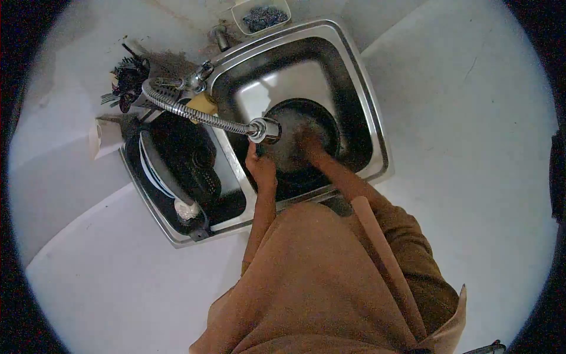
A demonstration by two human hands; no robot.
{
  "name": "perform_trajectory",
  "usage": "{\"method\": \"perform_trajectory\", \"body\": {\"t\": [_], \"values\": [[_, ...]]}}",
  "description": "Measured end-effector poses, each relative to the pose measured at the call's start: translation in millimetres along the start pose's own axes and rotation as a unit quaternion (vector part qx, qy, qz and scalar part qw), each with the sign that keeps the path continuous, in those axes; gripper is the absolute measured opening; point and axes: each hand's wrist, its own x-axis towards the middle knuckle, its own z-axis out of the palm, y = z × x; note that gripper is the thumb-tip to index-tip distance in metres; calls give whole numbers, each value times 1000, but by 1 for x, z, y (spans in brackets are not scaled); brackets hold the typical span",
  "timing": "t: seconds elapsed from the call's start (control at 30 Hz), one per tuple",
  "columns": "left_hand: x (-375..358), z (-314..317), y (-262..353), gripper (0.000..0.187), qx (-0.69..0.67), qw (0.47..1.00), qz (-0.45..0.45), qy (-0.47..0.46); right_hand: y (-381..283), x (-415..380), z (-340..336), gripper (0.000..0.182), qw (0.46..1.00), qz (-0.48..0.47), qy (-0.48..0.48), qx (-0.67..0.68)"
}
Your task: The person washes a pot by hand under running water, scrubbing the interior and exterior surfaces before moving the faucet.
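A round dark pan (289,175) lies in the right basin of the steel sink (365,109), its inside greyish and wet-looking. My left hand (263,169) is closed at the pan's left side, just under the tap head; its fingertips are partly hidden. Inside the pan, my right hand (311,143) is smeared by motion, so its fingers and anything in them cannot be made out. The tap head (266,130), on a flexible metal hose (197,114), hangs over the pan's left edge.
The left basin holds dark cookware (203,171) and plates (156,168) standing on edge. Behind it are a utensil holder (168,93) and a yellow sponge-like block (202,104). A tub of dark scourer-like material (263,19) sits at the back. White counter (460,130) lies right.
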Motion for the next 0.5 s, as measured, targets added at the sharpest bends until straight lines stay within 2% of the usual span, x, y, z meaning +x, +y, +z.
{"method": "perform_trajectory", "body": {"t": [0.07, 0.1, 0.17, 0.2, 0.27, 0.3, 0.4, 0.47, 0.5], "values": [[3, -7, -26, 59, -154, 987, -34, -11, -48, -32, -54, 81, 970, 55, -168, -168], [2, -7, -20, 59, -153, 988, -35, -11, -40, -34, -40, 81, 970, 55, -169, -167], [2, -5, 0, 57, 125, 992, -24, -10, -1, -38, 17, 64, 994, 15, -61, -95], [4, -7, -12, 57, 125, 992, -23, -12, 19, -34, 36, 64, 994, 17, -59, -95], [11, -14, -47, 56, -60, 998, -14, -10, 51, -17, 57, 48, 976, -9, -195, -93], [9, -11, -36, 56, -59, 998, -14, -11, 39, -14, 40, 48, 970, 11, -223, -100], [2, -2, 2, 54, 8, 999, 35, -5, 5, -3, -1, 47, 975, 11, -176, -134], [4, 0, 2, 51, -167, 985, -31, -31, -8, 8, -8, 46, 981, -69, -85, -160], [5, -1, 2, 51, -166, 985, -32, -31, -14, 14, -10, 46, 977, -119, -28, -174]]}}
